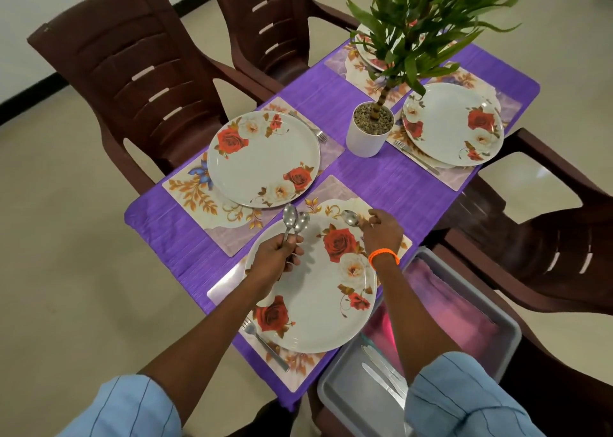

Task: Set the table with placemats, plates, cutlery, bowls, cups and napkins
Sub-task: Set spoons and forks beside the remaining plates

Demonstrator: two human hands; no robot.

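My left hand grips the handles of two steel spoons over the near rose-patterned plate. My right hand pinches a single spoon just past that plate's far rim, above the floral placemat. A fork lies on the placemat left of the near plate. A second plate with a fork sits at the left place. A third plate with a fork sits at the right place. A fourth plate is mostly hidden by leaves.
A potted plant in a white pot stands mid-table on the purple cloth. A grey tray at my right holds knives and pink napkins. Brown plastic chairs surround the table.
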